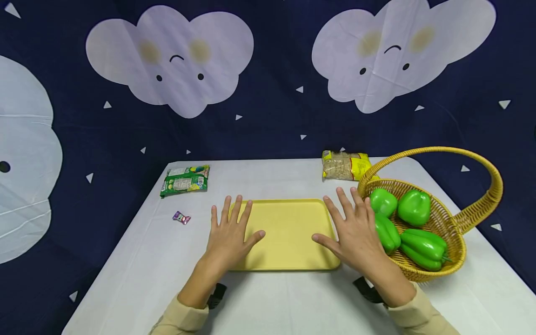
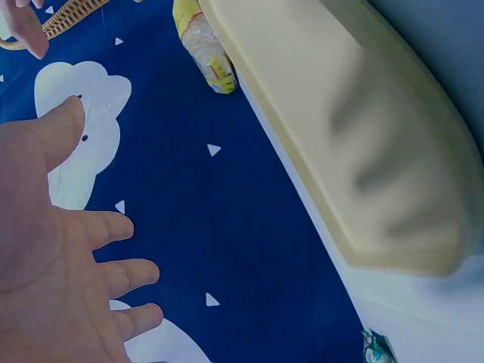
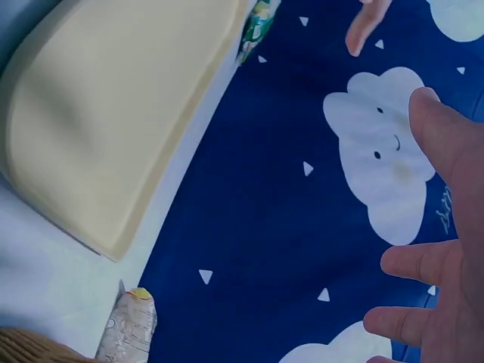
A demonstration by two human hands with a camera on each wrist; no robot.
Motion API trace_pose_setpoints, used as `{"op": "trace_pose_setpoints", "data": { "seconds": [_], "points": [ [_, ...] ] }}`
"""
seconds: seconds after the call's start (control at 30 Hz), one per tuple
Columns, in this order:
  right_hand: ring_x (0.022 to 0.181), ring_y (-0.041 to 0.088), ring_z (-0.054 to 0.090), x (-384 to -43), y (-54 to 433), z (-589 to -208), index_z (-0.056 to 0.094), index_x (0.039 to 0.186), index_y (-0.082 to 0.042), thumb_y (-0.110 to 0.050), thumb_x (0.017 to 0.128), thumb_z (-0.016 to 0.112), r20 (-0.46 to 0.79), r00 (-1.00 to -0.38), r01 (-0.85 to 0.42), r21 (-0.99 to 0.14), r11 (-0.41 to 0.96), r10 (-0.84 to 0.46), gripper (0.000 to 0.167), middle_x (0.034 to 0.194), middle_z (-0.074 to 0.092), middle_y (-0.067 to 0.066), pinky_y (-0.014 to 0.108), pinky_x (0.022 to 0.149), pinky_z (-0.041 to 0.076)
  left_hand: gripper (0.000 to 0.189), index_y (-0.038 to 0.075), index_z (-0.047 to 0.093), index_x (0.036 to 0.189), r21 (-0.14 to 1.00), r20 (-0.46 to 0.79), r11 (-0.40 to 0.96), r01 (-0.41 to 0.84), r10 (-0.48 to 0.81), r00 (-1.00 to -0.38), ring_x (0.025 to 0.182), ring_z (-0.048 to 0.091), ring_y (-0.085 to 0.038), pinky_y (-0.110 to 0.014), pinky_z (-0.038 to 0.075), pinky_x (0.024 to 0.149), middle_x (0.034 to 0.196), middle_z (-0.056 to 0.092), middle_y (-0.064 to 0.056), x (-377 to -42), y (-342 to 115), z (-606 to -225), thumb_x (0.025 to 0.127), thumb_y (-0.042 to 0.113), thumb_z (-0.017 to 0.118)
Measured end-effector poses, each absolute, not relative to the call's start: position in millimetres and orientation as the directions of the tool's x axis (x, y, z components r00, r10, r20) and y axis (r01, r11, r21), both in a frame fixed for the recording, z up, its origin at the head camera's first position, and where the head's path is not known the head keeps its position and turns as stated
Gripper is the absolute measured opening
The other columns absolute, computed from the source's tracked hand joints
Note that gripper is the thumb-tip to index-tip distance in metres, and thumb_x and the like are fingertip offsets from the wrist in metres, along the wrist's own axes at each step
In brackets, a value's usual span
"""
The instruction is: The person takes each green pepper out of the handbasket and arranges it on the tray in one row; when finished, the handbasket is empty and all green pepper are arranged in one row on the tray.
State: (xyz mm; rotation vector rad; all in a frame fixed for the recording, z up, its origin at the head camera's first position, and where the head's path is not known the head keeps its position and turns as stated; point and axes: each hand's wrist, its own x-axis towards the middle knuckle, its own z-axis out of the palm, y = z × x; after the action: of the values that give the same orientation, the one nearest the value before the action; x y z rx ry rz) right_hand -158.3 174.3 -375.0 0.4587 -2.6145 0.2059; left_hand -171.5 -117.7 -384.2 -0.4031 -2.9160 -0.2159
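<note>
A yellow rectangular tray [image 1: 289, 232] lies on the white table between both hands. My left hand [image 1: 228, 239] hovers over the tray's left end with fingers spread and straight, holding nothing; its shadow falls on the tray [image 2: 302, 98] in the left wrist view. Over the tray's right end, my right hand [image 1: 356, 232] is spread the same way, also holding nothing. Its fingertips overlap the near side of a wicker basket [image 1: 456, 228] in the head view. Inside the basket are several green bell peppers [image 1: 414, 208], one partly hidden behind the right hand.
At the back left lies a green snack packet [image 1: 184, 181], with a small purple wrapped candy [image 1: 182, 217] in front of it. A yellow, see-through bag of grain-like food [image 1: 343, 165] sits at the back right, beside the basket's tall arched handle [image 1: 496, 186]. Behind hangs a dark blue cloud-patterned cloth [image 1: 276, 56].
</note>
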Motion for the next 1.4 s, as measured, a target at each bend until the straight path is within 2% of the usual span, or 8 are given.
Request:
{"op": "trace_pose_setpoints", "data": {
  "seconds": [0.23,0.4,0.6,1.13,1.4],
  "points": [
    [0.144,0.04,0.009,-153.4,182.5,-366.9,0.034,0.146,-0.014,-0.059,0.077,0.066,0.473,-0.838,-0.368,-0.123,0.922,-0.272,0.089,0.156,0.021,0.017,0.064,0.111,0.008,0.081,0.017,0.021,0.152,0.142,0.205,0.95,0.277,0.245,-0.948,0.147,-0.001,-0.034,-0.061,-0.001,0.114,0.159,0.013,-0.013,-171.8,-125.7,-384.9,0.089,0.064,0.043],
    [0.141,0.04,0.016,-152.8,189.6,-363.3,0.039,0.143,-0.013,-0.056,0.076,0.068,0.515,-0.815,-0.391,-0.154,0.907,-0.264,0.085,0.152,0.027,0.018,0.066,0.107,0.016,0.08,0.014,0.023,0.151,0.165,0.202,0.947,0.277,0.242,-0.949,0.147,0.004,-0.036,-0.061,0.004,0.114,0.159,0.016,-0.014,-172.3,-130.5,-384.9,0.09,0.061,0.046],
    [0.135,0.041,0.025,-151.8,200.7,-358.2,0.045,0.137,-0.01,-0.053,0.075,0.071,0.571,-0.784,-0.411,-0.182,0.893,-0.244,0.081,0.146,0.035,0.02,0.062,0.101,0.023,0.078,0.011,0.027,0.149,0.204,0.207,0.94,0.273,0.231,-0.951,0.146,0.008,-0.037,-0.061,0.008,0.114,0.157,0.02,-0.015,-174.0,-136.7,-385.7,0.09,0.056,0.05],
    [0.12,0.044,0.037,-147.2,235.4,-343.4,0.048,0.134,-0.006,-0.039,0.077,0.074,0.593,-0.782,-0.426,-0.285,0.859,-0.191,0.071,0.135,0.046,0.022,0.061,0.096,0.028,0.076,0.008,0.029,0.148,0.293,0.175,0.922,0.254,0.209,-0.962,0.145,0.011,-0.039,-0.062,0.009,0.113,0.155,0.025,-0.016,-174.0,-157.5,-390.6,0.09,0.049,0.055],
    [0.114,0.044,0.042,-150.5,252.5,-338.8,0.051,0.13,-0.005,-0.037,0.076,0.076,0.599,-0.778,-0.437,-0.294,0.85,-0.192,0.067,0.129,0.052,0.023,0.058,0.093,0.029,0.076,0.006,0.03,0.148,0.31,0.154,0.921,0.237,0.198,-0.968,0.144,0.012,-0.041,-0.063,0.009,0.112,0.154,0.027,-0.018,-174.7,-164.7,-392.5,0.09,0.048,0.056]
  ]
}}
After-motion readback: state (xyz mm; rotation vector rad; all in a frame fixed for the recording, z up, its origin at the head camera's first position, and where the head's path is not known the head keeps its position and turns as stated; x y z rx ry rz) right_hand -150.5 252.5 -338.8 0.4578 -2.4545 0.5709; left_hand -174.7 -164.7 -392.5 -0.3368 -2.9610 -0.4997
